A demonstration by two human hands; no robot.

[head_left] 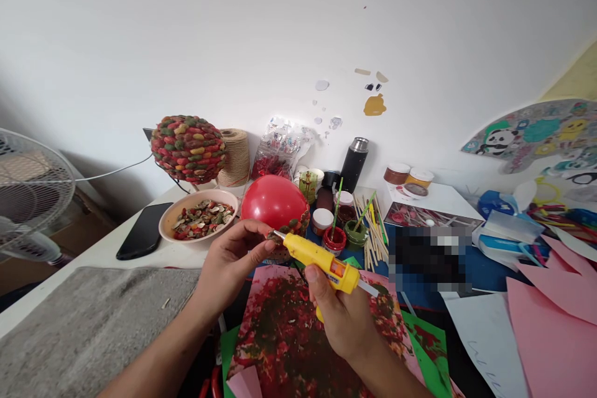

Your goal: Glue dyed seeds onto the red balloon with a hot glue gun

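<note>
My right hand point(338, 308) is wrapped round a yellow glue gun point(321, 261), whose metal tip points left. At that tip, the fingers of my left hand point(236, 255) pinch a small dark painted shell point(273, 237). Just behind both hands sits a red balloon point(274, 199), its lower right side covered with green and brown shells. To the left, a beige bowl point(165, 224) holds loose painted shells. Behind it stands a ball point(189, 149) covered in red, green and yellow shells. Paint-stained pink paper point(298, 329) lies beneath my hands.
Open paint jars point(334, 239) with brushes, wooden sticks point(373, 242) and a black thermos point(354, 165) stand right of the balloon. A phone point(143, 231) and grey cloth point(97, 311) lie left. Pink sheets point(545, 336) lie far right; a fan point(32, 186) stands far left.
</note>
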